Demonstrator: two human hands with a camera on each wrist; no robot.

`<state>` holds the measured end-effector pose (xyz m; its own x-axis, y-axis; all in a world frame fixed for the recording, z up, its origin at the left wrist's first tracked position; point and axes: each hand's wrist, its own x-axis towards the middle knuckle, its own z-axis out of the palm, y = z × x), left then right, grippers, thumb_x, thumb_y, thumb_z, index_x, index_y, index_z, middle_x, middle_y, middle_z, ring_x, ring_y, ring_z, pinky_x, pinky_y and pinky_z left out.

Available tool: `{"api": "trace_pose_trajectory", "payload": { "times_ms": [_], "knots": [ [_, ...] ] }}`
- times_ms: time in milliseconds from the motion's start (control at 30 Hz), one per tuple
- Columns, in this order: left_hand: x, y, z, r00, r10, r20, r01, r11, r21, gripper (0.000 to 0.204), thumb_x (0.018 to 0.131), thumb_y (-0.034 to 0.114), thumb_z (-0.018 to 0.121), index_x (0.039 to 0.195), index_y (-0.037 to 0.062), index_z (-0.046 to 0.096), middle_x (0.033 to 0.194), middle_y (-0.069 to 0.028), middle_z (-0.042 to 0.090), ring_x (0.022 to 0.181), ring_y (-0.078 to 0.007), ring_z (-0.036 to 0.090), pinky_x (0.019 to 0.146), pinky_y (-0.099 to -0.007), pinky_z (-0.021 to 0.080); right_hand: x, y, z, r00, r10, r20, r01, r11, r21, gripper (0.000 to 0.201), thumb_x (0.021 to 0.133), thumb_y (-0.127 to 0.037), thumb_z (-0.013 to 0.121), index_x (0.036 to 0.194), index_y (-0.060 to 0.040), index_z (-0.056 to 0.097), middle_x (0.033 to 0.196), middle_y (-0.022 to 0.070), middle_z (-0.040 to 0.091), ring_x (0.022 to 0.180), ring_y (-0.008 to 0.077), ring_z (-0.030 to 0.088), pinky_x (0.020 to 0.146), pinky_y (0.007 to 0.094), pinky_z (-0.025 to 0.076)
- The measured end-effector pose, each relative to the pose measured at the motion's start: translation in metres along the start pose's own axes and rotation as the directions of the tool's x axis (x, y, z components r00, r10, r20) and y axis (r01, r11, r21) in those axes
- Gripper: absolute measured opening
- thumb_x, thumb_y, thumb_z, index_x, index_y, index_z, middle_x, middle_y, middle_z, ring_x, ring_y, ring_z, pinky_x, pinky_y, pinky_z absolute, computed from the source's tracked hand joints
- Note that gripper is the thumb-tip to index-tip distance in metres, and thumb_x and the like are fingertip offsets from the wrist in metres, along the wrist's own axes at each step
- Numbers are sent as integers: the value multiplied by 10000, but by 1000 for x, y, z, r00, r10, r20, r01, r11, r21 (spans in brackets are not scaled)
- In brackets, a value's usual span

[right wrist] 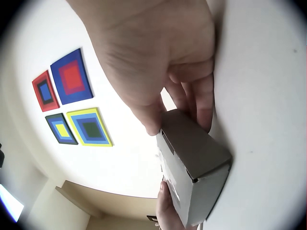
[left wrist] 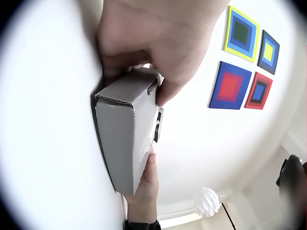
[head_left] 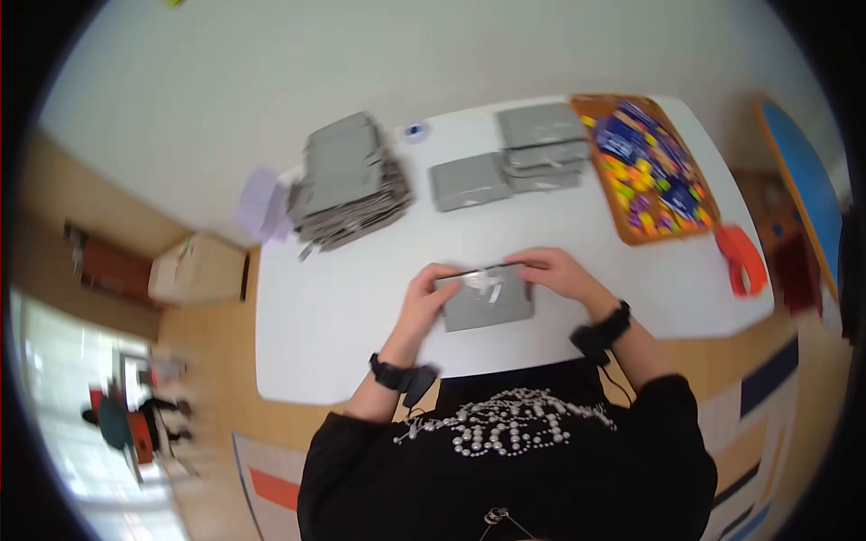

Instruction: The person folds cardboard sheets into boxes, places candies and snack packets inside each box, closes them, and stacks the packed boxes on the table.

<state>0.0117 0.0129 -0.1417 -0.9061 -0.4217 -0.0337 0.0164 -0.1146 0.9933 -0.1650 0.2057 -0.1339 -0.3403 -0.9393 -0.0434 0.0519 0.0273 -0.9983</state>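
A small grey cardboard box (head_left: 489, 311) sits on the white table close in front of the person, with a shiny clear patch on its top. My left hand (head_left: 422, 296) grips its left end, thumb on the top near the far edge. At the other end my right hand (head_left: 561, 273) holds the far right corner. The left wrist view shows the box's (left wrist: 117, 139) end flap and cut edge, with thumb and fingers on either side of it. In the right wrist view, thumb and fingers pinch the box (right wrist: 196, 148) at its near end.
Flat grey cardboard pieces (head_left: 343, 171) are stacked at the back left beside a pale purple object (head_left: 262, 206). Several grey boxes (head_left: 541, 126) lie at the back. An orange-brown tray (head_left: 624, 230) holds small colourful pieces and blue packets. A red object (head_left: 743, 261) is at the right edge.
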Motion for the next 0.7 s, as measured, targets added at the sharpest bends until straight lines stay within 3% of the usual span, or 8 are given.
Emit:
{"api": "trace_pose_trajectory", "payload": {
  "times_ms": [33, 67, 100, 133, 200, 267, 367, 700],
  "knots": [
    [-1, -4, -4, 997, -80, -14, 80, 996, 25, 176, 791, 127, 642, 947, 64, 591, 802, 7, 581, 636, -46, 490, 543, -190, 406, -1, -1, 3, 999, 32, -41, -30, 999, 35, 261, 848, -46, 544, 1102, 1, 584, 903, 25, 610, 767, 83, 547, 673, 229, 460],
    [1, -14, -11, 998, -48, 38, 45, 996, 75, 168, 808, 58, 608, 972, 41, 575, 924, -31, 603, 833, -91, 554, 721, -224, 458, 0, 5, -2, 999, 28, -38, -33, 992, -123, 254, 845, -41, 543, 1090, 6, 591, 917, 26, 613, 793, 87, 549, 685, 228, 458],
    [0, -10, -10, 999, -2, 49, -5, 990, 142, 170, 792, 99, 638, 949, 51, 597, 897, -6, 598, 787, -67, 532, 670, -207, 438, -2, 5, 1, 996, 9, -84, -17, 995, -94, 252, 834, -34, 554, 1078, 16, 597, 940, 39, 619, 814, 90, 554, 699, 226, 457],
    [-5, 8, -8, 986, -161, 53, 155, 983, 101, 187, 772, 141, 666, 932, 61, 611, 864, 10, 592, 738, -60, 506, 627, -203, 411, -2, 3, 0, 995, 59, -81, -73, 979, -189, 264, 822, -11, 551, 1079, 27, 592, 979, 56, 619, 843, 99, 557, 735, 230, 452],
    [4, -12, -12, 988, 127, 86, -141, 973, 185, 168, 761, 155, 669, 886, 57, 614, 765, 14, 575, 694, -68, 482, 589, -220, 388, 0, 16, -9, 997, -52, -50, 41, 979, -199, 273, 819, -7, 529, 1082, 37, 588, 1026, 70, 595, 872, 119, 543, 772, 229, 423],
    [-2, 2, -7, 977, 174, 121, -184, 980, 78, 191, 742, 196, 686, 786, 43, 579, 724, -2, 555, 669, -80, 483, 567, -248, 382, -3, 7, -8, 998, 16, -63, -30, 970, -241, 269, 823, -41, 544, 1075, 44, 584, 1006, 70, 589, 882, 123, 530, 781, 223, 404],
    [-4, 25, -9, 960, -22, 280, -93, 916, 391, 281, 722, 261, 698, 761, 43, 526, 692, -31, 549, 648, -128, 509, 559, -284, 386, -2, 16, -10, 997, -65, 30, 69, 987, -145, 269, 828, -84, 567, 1060, 50, 582, 984, 68, 574, 894, 132, 515, 797, 230, 385],
    [7, 43, 21, 872, -1, 490, -351, 696, 626, 404, 739, 372, 655, 923, 38, 522, 724, -139, 608, 696, -317, 587, 616, -393, 436, -7, 9, -10, 991, -128, 21, 130, 978, -162, 238, 824, -78, 565, 1012, 67, 579, 981, 88, 548, 914, 173, 508, 819, 260, 380]
  ]
}}
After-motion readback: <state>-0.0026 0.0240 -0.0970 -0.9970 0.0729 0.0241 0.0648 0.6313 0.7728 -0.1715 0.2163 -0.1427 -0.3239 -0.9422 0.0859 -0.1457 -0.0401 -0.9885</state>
